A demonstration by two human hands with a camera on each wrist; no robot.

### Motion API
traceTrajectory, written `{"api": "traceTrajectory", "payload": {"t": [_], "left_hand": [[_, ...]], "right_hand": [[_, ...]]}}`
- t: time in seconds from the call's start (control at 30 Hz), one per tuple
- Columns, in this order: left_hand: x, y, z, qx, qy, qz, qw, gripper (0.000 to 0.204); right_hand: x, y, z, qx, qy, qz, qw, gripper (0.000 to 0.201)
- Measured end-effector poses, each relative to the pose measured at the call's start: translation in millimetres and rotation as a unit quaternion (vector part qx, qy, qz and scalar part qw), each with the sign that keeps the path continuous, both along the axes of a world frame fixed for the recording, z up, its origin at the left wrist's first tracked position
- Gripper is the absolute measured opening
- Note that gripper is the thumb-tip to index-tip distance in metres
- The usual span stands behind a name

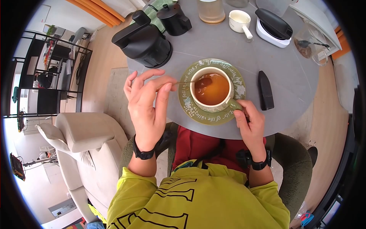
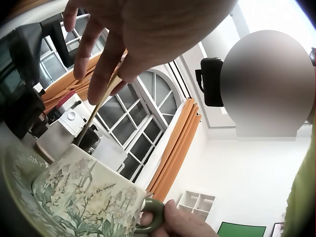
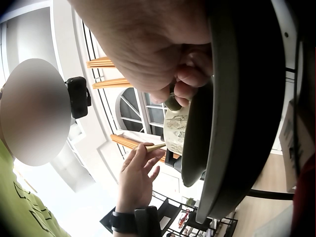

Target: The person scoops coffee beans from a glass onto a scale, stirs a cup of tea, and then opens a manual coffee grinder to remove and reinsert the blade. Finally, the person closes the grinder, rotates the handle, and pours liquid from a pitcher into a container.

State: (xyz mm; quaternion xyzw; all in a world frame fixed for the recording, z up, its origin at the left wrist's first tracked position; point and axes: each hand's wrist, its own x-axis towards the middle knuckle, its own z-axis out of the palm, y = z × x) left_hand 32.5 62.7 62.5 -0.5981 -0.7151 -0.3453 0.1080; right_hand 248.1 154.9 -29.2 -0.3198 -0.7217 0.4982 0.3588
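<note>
A floral teacup [image 1: 212, 108] with a green handle [image 1: 233, 104] holds amber tea [image 1: 214, 91] and stands on a green lettered saucer [image 1: 185, 100]. My left hand [image 1: 148, 102], left of the cup, pinches the thin handle of a gold teaspoon [image 2: 95, 114] between thumb and finger, the other fingers spread. The spoon slants over the rim, its lower end down in the tea. My right hand [image 1: 251, 121] grips the cup handle at the saucer's near right edge; the right wrist view shows its fingers [image 3: 190, 76] curled there.
On the grey round table [image 1: 284, 110] stand a black kettle [image 1: 146, 47] and a smaller black pot [image 1: 173, 21]. A white handled cup [image 1: 239, 21], a white scale with a black item [image 1: 272, 28] and a glass jar [image 1: 307, 42] line the far side. A dark narrow object [image 1: 265, 91] lies right.
</note>
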Motion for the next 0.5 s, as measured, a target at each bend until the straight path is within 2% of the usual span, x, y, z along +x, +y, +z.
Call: {"api": "traceTrajectory", "payload": {"t": [0.07,0.13,0.33,0.47,0.5], "left_hand": [[0,-1,2,-0.004,-0.015,-0.001,1.000,0.013],[-1,-2,4,-0.031,-0.066,-0.039,0.997,0.014],[8,9,-9,-0.019,-0.162,-0.073,0.984,0.015],[6,16,-13,0.010,-0.157,-0.066,0.985,0.015],[5,17,-12,0.026,-0.121,-0.050,0.991,0.011]], "right_hand": [[0,0,0,0.003,0.003,-0.002,1.000,0.018],[-1,0,0,0.005,0.005,-0.003,1.000,0.018],[0,0,0,0.008,0.005,-0.005,1.000,0.018],[0,-1,1,0.006,0.006,-0.003,1.000,0.017],[0,0,1,0.006,0.006,-0.003,1.000,0.017]]}}
